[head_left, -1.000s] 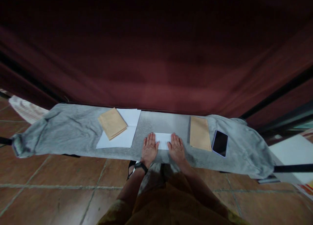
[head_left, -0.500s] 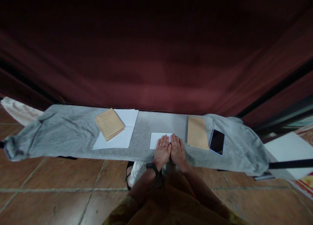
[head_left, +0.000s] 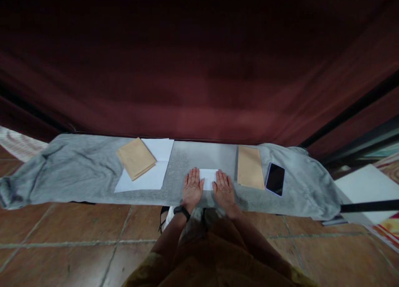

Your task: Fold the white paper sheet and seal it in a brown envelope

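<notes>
A folded white paper point(head_left: 208, 178) lies on the grey cloth-covered table point(head_left: 77, 170). My left hand point(head_left: 192, 187) lies flat on the paper's left end, fingers stretched out, with a dark watch on the wrist. My right hand point(head_left: 223, 188) lies flat on its right end, fingers out too. Only a strip of paper shows between the two hands.
A stack of tan envelopes point(head_left: 136, 158) rests on white sheets point(head_left: 149, 174) at the left. Another tan envelope point(head_left: 249, 167) and a black phone point(head_left: 275, 179) lie at the right. A dark red curtain point(head_left: 199, 79) hangs behind. Tiled floor point(head_left: 68, 237) is below.
Half a second ago my hands were side by side on the paper's right half; my left hand has slid left, so the hands are apart again.
</notes>
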Tool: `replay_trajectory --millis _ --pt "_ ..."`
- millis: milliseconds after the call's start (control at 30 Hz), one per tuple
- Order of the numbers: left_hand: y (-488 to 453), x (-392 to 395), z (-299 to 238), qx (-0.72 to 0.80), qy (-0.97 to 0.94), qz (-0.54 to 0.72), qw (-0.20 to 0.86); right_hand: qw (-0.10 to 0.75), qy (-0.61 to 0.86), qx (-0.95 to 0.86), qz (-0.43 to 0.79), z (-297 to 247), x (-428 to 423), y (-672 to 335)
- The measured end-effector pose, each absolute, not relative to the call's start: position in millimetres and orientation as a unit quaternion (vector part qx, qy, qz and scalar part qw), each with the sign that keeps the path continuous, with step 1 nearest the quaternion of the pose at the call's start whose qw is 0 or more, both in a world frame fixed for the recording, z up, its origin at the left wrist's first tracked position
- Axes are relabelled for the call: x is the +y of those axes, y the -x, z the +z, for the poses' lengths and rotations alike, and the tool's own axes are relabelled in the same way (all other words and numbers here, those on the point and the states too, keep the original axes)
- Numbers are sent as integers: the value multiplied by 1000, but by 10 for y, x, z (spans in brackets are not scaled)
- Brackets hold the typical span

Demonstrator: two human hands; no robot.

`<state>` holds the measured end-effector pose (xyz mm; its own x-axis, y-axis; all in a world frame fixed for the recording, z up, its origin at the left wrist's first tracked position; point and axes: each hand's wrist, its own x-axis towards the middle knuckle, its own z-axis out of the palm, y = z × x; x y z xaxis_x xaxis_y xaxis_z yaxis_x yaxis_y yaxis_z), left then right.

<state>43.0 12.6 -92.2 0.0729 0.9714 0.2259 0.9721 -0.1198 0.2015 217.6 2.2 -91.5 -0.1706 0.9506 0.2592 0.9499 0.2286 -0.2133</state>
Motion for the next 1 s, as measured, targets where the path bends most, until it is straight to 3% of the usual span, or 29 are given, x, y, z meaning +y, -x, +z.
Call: replay_trajectory --millis 200,433,1000 --pt "-352 98 -927 -669 730 -143 6 170 643 -746 29 -801 143 -1996" --pt "-361 86 -816 -672 735 -94 -13 161 557 -809 94 -758 287 -1548" --pt "-377 70 -772 -669 732 -126 -2 197 587 -785 13 -1007 183 -2045"
